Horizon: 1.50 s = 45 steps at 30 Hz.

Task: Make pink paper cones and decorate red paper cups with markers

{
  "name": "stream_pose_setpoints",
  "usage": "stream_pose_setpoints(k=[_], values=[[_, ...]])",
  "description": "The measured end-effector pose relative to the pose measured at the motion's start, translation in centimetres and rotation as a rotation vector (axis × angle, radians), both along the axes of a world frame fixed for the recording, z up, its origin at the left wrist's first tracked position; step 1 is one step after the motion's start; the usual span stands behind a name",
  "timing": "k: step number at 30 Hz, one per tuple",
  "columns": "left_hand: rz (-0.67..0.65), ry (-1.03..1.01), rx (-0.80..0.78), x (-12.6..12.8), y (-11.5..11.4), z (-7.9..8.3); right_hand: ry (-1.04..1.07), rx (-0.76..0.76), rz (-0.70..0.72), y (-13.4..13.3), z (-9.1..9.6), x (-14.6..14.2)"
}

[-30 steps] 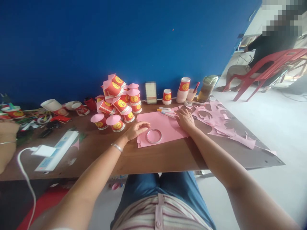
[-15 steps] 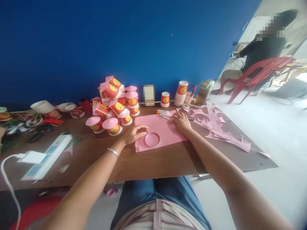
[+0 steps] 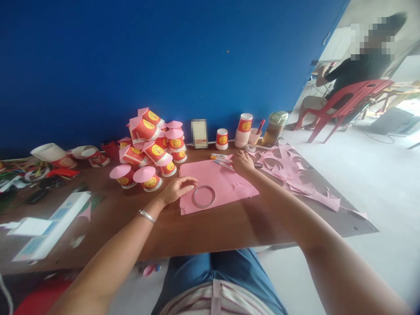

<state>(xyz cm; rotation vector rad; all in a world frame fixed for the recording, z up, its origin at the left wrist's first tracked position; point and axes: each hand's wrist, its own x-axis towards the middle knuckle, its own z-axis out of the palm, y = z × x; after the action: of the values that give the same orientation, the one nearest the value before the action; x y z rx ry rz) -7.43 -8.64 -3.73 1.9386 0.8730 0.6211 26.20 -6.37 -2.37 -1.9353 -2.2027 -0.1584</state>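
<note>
Stacked sheets of pink paper (image 3: 223, 183) lie on the table in front of me. On their left part rests a thin silvery ring (image 3: 204, 197). My left hand (image 3: 179, 189) is at the paper's left edge beside the ring, fingers loosely stretched and apart, with nothing in them. A silver bracelet (image 3: 147, 216) circles that wrist. My right hand (image 3: 243, 163) is low over the paper's far right part, fingers apart and bent downward, by the right ends of several pens (image 3: 223, 165). A dark loop handle (image 3: 258, 166) shows just right of it.
Several red cups with pink cone tops (image 3: 147, 151) are heaped at the back left. Pink paper scraps (image 3: 295, 175) cover the right side. A tape roll (image 3: 250, 148), a jar (image 3: 274, 127) and a power strip (image 3: 54, 227) also lie about. A person (image 3: 364, 74) sits beyond, right.
My right hand has shifted slightly toward the far edge of the paper and looks more bent. My left hand stays beside the ring. The view has swung a little.
</note>
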Motion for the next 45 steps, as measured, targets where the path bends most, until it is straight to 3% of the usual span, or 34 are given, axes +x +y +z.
stream_pose_setpoints(k=[4,9,11,14,17,19,24,27,29,32,35,38,45], values=[[0.072,0.016,0.113,0.2,-0.3,0.0,0.017,0.001,-0.007,0.2,0.8,-0.2],[0.246,0.017,0.486,0.7,0.0,1.5,0.099,0.062,0.0,-2.9,2.3,-0.5],[0.244,-0.034,0.594,1.2,0.2,2.8,0.214,0.072,0.105,-4.5,2.8,-0.8],[0.135,-0.018,0.659,2.3,0.4,4.9,0.448,0.065,0.266,-6.4,3.1,-1.4],[0.03,0.038,0.677,3.3,0.2,6.0,0.653,0.014,0.319,-7.4,3.1,-1.8],[0.028,0.011,0.661,3.8,0.0,5.9,0.821,-0.042,0.33,-7.8,3.1,-2.0],[0.005,-0.004,0.487,4.5,-0.9,5.6,1.517,-0.215,0.304,-8.4,2.8,-2.8],[-0.043,0.074,0.442,4.9,-1.6,6.1,1.788,-0.286,0.302,-9.0,2.6,-4.0],[-0.05,0.127,0.434,5.0,-1.8,6.5,1.844,-0.31,0.308,-9.2,2.5,-4.6],[0.005,0.142,0.427,4.5,-1.5,6.5,1.911,-0.227,0.249,-9.1,2.5,-4.2],[0.113,0.127,0.406,3.7,-0.1,5.7,1.958,-0.06,0.166,-8.7,2.6,-2.1],[0.139,0.158,0.434,3.6,2.1,4.4,1.952,-0.025,0.104,-8.4,2.2,0.2],[0.022,0.333,0.451,7.9,5.8,2.2,1.97,-0.035,0.05,-8.7,0.9,1.1]])
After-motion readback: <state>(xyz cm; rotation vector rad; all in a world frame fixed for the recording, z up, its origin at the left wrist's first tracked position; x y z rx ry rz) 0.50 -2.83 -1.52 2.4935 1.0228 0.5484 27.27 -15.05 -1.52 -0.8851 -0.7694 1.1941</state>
